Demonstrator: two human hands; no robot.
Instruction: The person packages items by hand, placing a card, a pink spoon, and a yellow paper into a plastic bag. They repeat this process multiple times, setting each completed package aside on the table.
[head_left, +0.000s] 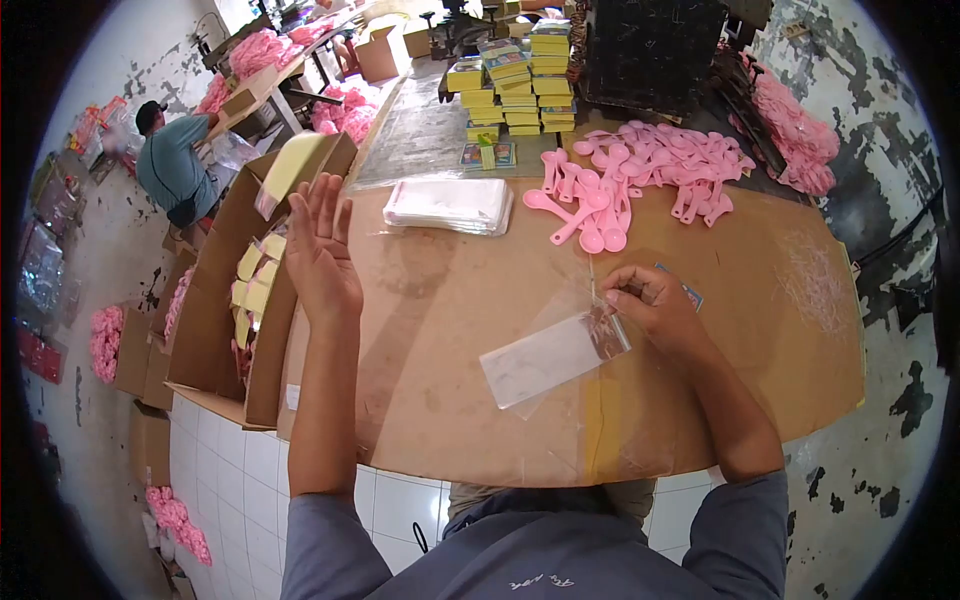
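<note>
My left hand [325, 255] is raised at the left side of the table, fingers stretched out and holding nothing. Just beyond its fingertips, a pale yellow packet [293, 165] tilts over the long cardboard box [272, 370], which has several similar packets [257, 290] inside. Thumb and fingers of my right hand [645, 300] pinch the upper end of a clear plastic bag [535, 365] that lies flat on the cardboard tabletop [430, 400]. Partly hidden behind that hand is a small blue printed card [692, 297].
A stack of clear bags [447, 205] lies at the table's far side. Pink plastic spoons [640, 165] are heaped at the back right, near piled bundles of yellow-edged cards [510, 85]. A person [180, 165] sits working at the far left.
</note>
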